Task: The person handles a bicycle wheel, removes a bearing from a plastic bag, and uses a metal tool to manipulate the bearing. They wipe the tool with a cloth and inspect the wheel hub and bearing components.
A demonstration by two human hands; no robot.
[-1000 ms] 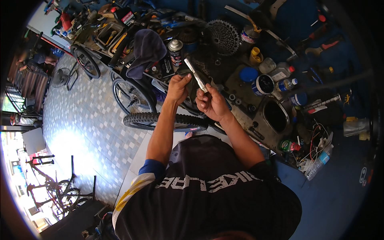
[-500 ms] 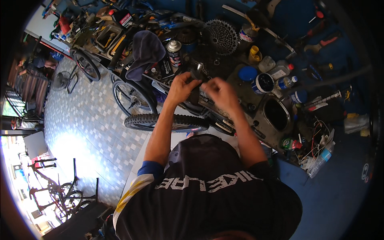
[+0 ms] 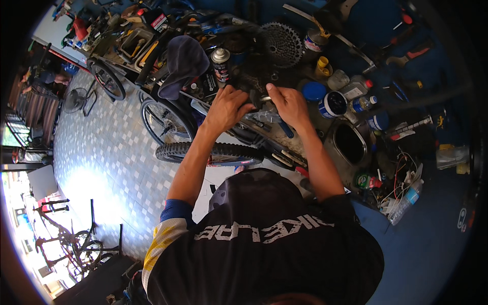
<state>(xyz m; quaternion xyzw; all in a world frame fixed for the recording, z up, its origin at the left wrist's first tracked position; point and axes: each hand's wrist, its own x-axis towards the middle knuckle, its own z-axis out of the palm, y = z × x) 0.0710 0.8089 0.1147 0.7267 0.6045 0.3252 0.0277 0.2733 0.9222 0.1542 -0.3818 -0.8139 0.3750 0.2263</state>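
both the left hand (image 3: pixel 229 108) and the right hand (image 3: pixel 291 105) sit around a shiny metal part (image 3: pixel 265 98) above the cluttered bench (image 3: pixel 345 171), apparently to brace it from either side. the left fingers curl narrow beside a dark piece (image 3: pixel 254 97), the right thumb lies by the metal, and i cannot tell whether either grips. a spray can (image 3: pixel 220 63) stands upright just beyond, likely placed for easy reach.

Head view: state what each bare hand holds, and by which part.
Right hand: a small, shiny silver metal piece, apparently by its right end. Left hand: any hold cannot be told.
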